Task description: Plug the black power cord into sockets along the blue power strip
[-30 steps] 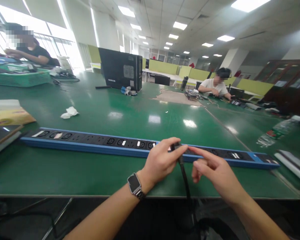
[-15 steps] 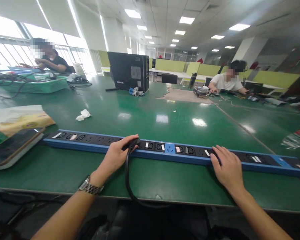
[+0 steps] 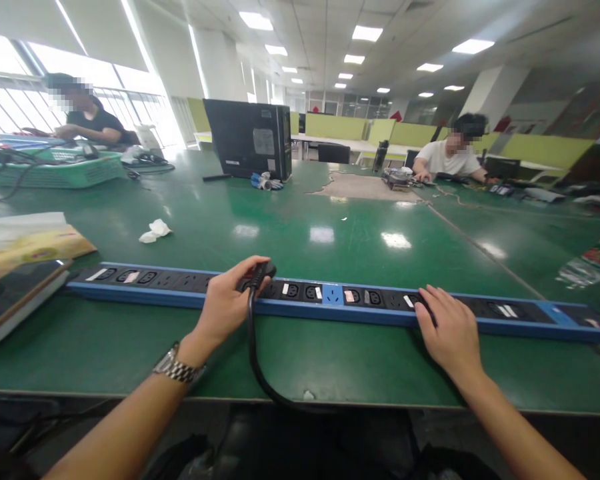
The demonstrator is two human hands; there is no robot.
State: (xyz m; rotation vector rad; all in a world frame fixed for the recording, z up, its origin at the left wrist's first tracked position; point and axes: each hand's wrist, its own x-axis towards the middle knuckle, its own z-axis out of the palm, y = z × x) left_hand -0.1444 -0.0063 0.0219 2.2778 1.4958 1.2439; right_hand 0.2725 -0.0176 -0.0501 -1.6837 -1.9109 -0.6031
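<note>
A long blue and black power strip (image 3: pixel 333 295) lies across the table in front of me. Its top carries rows of sockets, some with white or pink stickers. My left hand (image 3: pixel 225 300), with a metal watch on the wrist, is closed around a black power plug (image 3: pixel 264 270) over the strip's left half. From that plug a thick black cord (image 3: pixel 253 340) loops down past the table's front edge. My right hand (image 3: pixel 450 330) lies curled on the strip right of the middle. A black piece shows between its thumb and fingers, mostly hidden, and a dark cord-like line runs below the palm.
At the left are a phone-like slab (image 3: pixel 20 300), a yellow and white packet (image 3: pixel 35 240) and crumpled tissue (image 3: pixel 155 231). Farther back stand a green basket (image 3: pixel 80 175) and a black computer case (image 3: pixel 250 140). A plastic bottle (image 3: pixel 590 260) lies right. Two people sit across the green table (image 3: pixel 290 220).
The plug in my left hand has risen slightly and tilted up from the strip. My right hand stays at the same place on the strip. The view has shifted a little.
</note>
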